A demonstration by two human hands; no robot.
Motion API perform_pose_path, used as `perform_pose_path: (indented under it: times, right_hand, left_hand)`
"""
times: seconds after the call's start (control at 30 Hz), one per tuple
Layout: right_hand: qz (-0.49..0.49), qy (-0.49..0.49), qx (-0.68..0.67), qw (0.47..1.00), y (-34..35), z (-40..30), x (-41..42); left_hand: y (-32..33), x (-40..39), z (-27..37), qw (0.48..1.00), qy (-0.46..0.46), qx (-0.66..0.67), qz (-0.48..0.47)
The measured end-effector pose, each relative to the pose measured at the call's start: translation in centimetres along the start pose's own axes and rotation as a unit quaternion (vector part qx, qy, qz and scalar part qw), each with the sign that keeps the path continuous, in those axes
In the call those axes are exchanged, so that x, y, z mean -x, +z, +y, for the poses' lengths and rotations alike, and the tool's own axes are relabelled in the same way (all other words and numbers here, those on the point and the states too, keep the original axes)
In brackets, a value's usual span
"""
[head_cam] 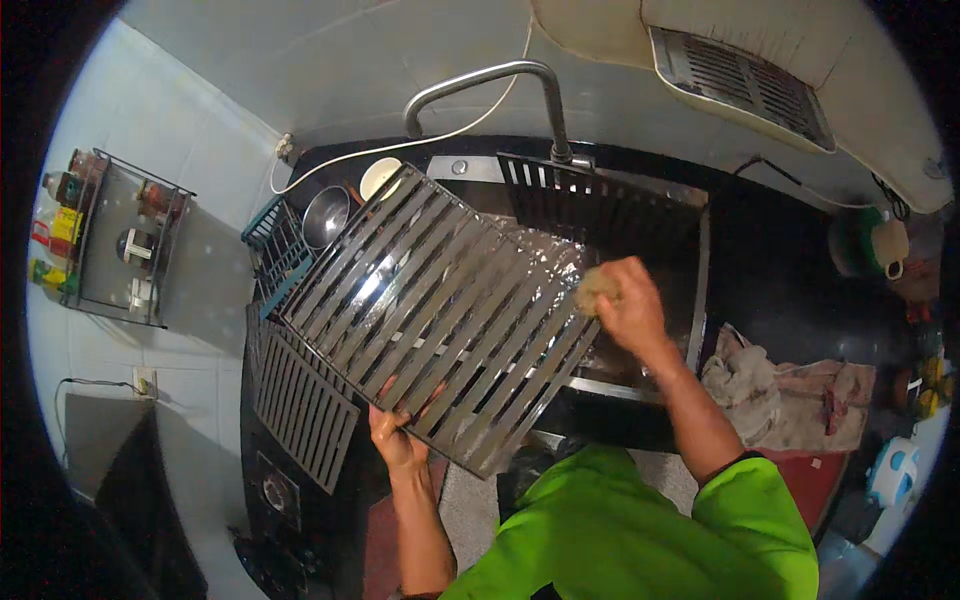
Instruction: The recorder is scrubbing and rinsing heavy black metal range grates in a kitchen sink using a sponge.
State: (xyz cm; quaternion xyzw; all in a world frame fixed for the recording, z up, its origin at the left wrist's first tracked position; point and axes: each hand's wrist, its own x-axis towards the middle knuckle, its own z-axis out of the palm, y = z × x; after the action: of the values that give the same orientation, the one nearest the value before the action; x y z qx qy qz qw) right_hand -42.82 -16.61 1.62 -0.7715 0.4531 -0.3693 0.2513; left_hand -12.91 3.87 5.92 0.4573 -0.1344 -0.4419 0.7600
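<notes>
A large slotted metal panel (442, 300), wet and shiny, is tilted over the left part of the sink (701, 300). My left hand (397, 435) grips its lower left edge, with fingertips showing through the slots. In my right hand (634, 307) is a pale scrubbing pad (596, 291), held against or just above the panel's right edge; blur hides whether they touch. Foam or water glistens on the panel near the pad. A second slotted panel (585, 199), dark, stands in the sink behind, below the curved metal faucet (491, 75).
Another slotted panel (304, 405) leans on the left counter beside a dish rack (274, 244). A metal bowl (326, 217) and a cream bowl (380, 180) stand behind the rack. Cloths (750, 382) lie right of the sink. A wall shelf (124, 240) holds jars. A range hood (742, 82) overhangs.
</notes>
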Motion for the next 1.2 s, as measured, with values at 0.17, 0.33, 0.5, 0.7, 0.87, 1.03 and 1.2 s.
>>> perform_pose_path:
  times: [0.17, 0.33, 0.5, 0.7, 0.87, 1.03, 1.2]
  right_hand:
    - [0.094, 0.176, -0.103, 0.974, -0.9, 2.5, -1.0]
    - [0.085, 0.199, -0.167, 0.962, -0.6, 2.4, -1.2]
    - [0.079, 0.202, -0.23, 0.949, -1.1, 1.1, -1.6]
    - [0.1, 0.189, -0.153, 0.965, -1.3, 3.0, -1.6]
    - [0.047, 0.219, -0.102, 0.969, -0.3, 5.8, 0.2]
    - [0.026, 0.183, -0.109, 0.977, -1.0, 9.5, 3.1]
    - [-0.005, 0.2, -0.111, 0.973, -1.6, 9.4, 4.8]
  left_hand:
    - [-1.7, 1.3, 0.5, 0.999, -0.021, 0.027, 0.03]
    - [-1.8, 1.9, 0.3, 0.997, -0.042, 0.059, 0.032]
    - [-1.8, 1.7, -0.3, 0.994, -0.061, 0.088, 0.006]
    - [0.0, 1.4, 0.1, 0.995, -0.04, 0.093, 0.013]
    - [1.5, 1.8, 1.6, 0.998, -0.005, 0.016, 0.064]
    - [-2.1, 2.8, 2.5, 0.99, -0.002, 0.119, 0.081]
    - [-8.9, 6.4, 6.0, 0.96, 0.081, 0.157, 0.215]
